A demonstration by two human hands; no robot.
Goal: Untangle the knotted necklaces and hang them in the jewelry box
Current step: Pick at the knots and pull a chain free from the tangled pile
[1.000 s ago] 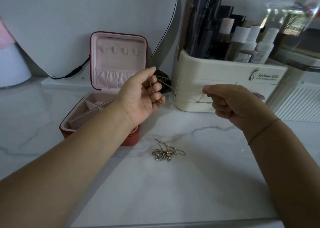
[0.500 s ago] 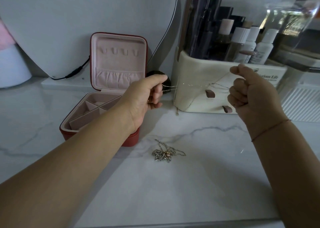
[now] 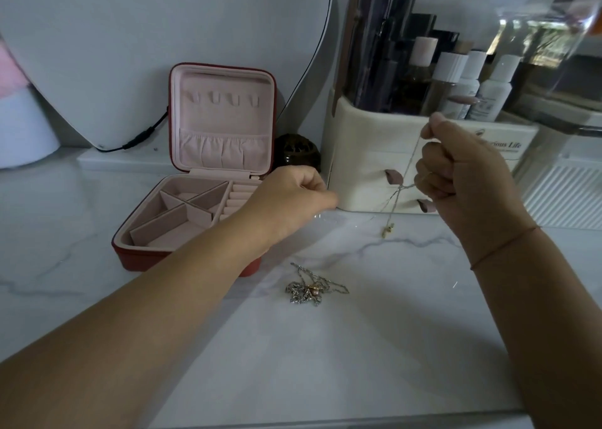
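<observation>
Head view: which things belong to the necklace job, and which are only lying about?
Job: chain pinched by the right hand; tangled necklaces on the counter; open jewelry box.
Lying about: makeup organizer, bottles, mirror, dark round jar.

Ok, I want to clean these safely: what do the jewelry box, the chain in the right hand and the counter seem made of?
Jewelry box: smooth red shell, likely faux leather; matte pink lining looks velvety. Chain: fine pale metal links catching light; gold or silver unclear. Counter: glossy white stone or stone-look surface, grey veins.
</observation>
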